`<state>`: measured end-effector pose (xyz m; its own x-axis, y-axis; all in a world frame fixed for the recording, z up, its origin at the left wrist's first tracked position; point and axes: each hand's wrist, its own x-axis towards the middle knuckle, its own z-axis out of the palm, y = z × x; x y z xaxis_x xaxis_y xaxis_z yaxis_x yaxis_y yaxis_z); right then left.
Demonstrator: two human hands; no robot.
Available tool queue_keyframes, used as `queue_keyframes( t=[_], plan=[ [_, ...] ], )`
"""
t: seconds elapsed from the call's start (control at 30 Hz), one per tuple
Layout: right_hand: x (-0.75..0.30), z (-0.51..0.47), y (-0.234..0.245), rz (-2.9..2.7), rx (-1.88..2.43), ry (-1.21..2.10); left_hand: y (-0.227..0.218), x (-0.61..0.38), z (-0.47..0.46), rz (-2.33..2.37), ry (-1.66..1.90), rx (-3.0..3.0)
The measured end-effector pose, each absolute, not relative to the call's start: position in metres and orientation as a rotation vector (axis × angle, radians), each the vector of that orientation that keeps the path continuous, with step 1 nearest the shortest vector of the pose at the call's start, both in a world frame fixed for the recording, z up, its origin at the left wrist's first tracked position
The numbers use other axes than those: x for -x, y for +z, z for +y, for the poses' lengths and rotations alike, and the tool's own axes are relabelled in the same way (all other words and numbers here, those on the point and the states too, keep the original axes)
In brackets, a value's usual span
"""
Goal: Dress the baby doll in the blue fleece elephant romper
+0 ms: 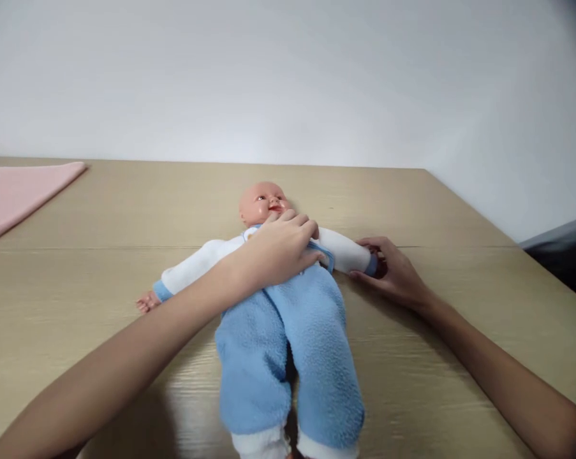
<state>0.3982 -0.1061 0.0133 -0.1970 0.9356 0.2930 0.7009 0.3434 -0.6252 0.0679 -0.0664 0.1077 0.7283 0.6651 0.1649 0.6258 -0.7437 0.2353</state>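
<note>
Blue-trousered doll (297, 303) under left hand (288, 248), with fingers loosely bent; cannot tell if gripping. Holding one cuff (372, 264) in half-curled right hand (401, 275).

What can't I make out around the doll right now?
In the head view:
Doll: the middle of its chest is covered by the left hand.
Doll's hand past the blue cuff: mostly hidden by the right hand; how firmly that is held, I can't tell.
Below the white leg cuffs: mostly cut off by the bottom edge.
Pink cloth: cut off by the left edge.
Dark object: cut off by the right edge, unidentifiable.
</note>
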Motion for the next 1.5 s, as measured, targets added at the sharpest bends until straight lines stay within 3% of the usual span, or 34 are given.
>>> queue_keyframes(
  t=[0.1,0.2,0.43,0.63,0.8,0.93,1.17,1.37,1.5],
  plan=[
    [-0.408,-0.104,0.014,-1.878,1.448,0.836,0.092,-0.084,-0.053,1.032,0.301,-2.816],
    [-0.42,-0.102,0.017,-1.866,1.424,0.95,0.08,-0.084,-0.05,0.986,0.416,-2.8],
    [-0.399,-0.1,0.047,-1.724,1.253,0.465,0.07,-0.076,-0.052,0.691,0.715,-2.743],
    [-0.343,-0.083,0.082,-1.938,1.13,0.414,0.069,-0.068,-0.056,0.411,1.0,-2.956],
    [-0.31,-0.064,0.066,-2.044,0.92,0.388,0.064,-0.068,-0.053,0.039,1.537,-3.01],
    [-0.303,-0.065,0.055,-2.135,0.708,0.338,0.063,-0.071,-0.054,0.053,1.589,-2.69],
    [-0.326,-0.085,0.058,-2.124,0.709,0.994,0.063,-0.071,-0.048,0.358,1.313,-1.938],
    [-0.317,-0.102,0.048,-1.438,0.786,1.682,0.06,-0.074,-0.039,0.478,1.149,-2.079],
    [-0.314,-0.101,0.049,-1.029,0.896,1.803,0.059,-0.076,-0.04,0.617,1.081,-2.326]
  ],
)
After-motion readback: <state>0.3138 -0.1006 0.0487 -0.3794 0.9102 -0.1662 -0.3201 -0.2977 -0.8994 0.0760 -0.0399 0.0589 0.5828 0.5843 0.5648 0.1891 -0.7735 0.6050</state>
